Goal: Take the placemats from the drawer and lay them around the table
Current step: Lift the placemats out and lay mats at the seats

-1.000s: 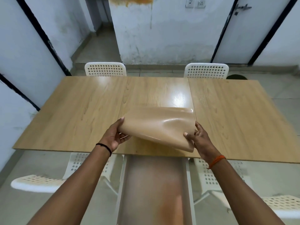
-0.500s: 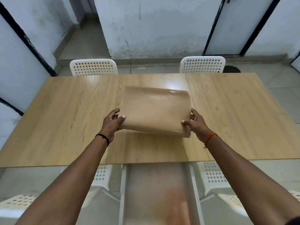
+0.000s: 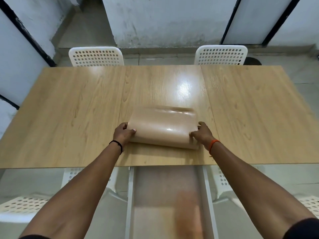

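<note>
I had the tan placemat in both hands over the middle panel of the wooden table, nearer my edge than the far one. My left hand gripped its left side, thumb laid over the top surface and fingers curled under the edge; my right hand pinched the right side the same way, fingers wrapped at the near corner. The mat was glossy and bowed upward between my hands, its far edge curving down toward the tabletop and its near edge rolled just above the wood; whether it was touching the table I could not tell, though it cast a shadow on the panel beneath. A black band sat on my left wrist and an orange thread on my right. Below the table's near edge the white-sided drawer stood pulled open between my forearms, its contents too blurred to make out. Two white perforated chairs stood tucked at the far side of the table, one to the left and one to the right, and more white perforated seats showed beneath my arms on either side of the drawer.
</note>
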